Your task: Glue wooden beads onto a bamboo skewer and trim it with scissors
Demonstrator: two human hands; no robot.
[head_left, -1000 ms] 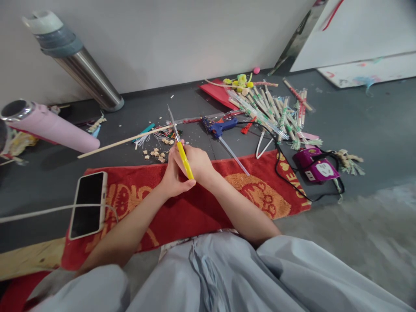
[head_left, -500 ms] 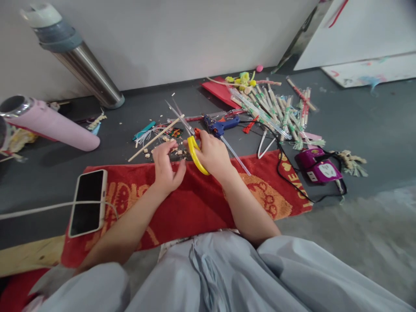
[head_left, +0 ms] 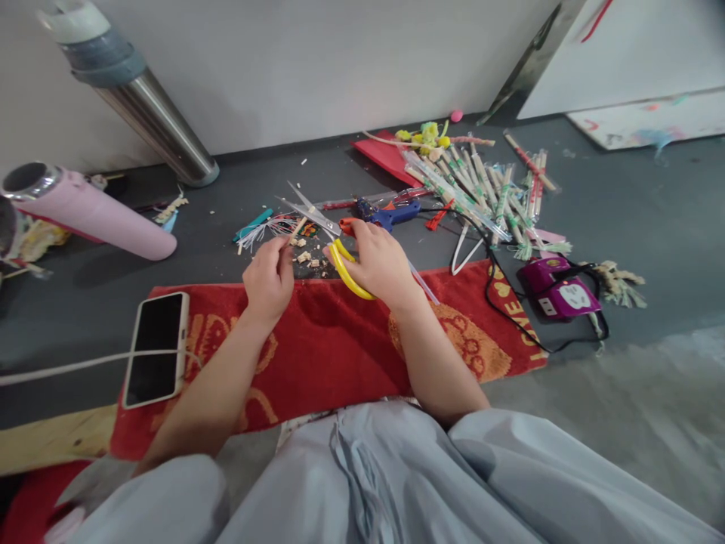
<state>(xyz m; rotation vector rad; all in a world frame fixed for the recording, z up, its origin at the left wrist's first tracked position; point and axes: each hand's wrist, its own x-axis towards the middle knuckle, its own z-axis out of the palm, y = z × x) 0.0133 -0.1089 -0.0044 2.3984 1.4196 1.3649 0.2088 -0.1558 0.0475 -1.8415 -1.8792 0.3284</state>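
Observation:
My right hand (head_left: 381, 264) is closed on scissors (head_left: 317, 214) with yellow and orange handles. Their two blades stand apart and point up and to the left. My left hand (head_left: 268, 278) pinches a thin wooden stick (head_left: 300, 226), whose far end reaches close to the blades; whether it touches them I cannot tell. Most of the stick is hidden in the fist. Just beyond my hands, short cut bits of wood (head_left: 304, 258) lie scattered on the dark surface. A blue hot glue gun (head_left: 390, 215) rests behind my right hand.
A red towel (head_left: 340, 347) lies before me, with a phone (head_left: 157, 349) on its left end. Pink (head_left: 107, 211) and steel (head_left: 152, 113) flasks stand at left. Wrapped sticks (head_left: 476, 181) are heaped at right, near a purple power socket (head_left: 560, 287) and black cord.
My left hand has gone from spread fingers to a pinch on the wooden stick, which was lying on the surface. The scissors have turned slightly left and their blades have opened wider.

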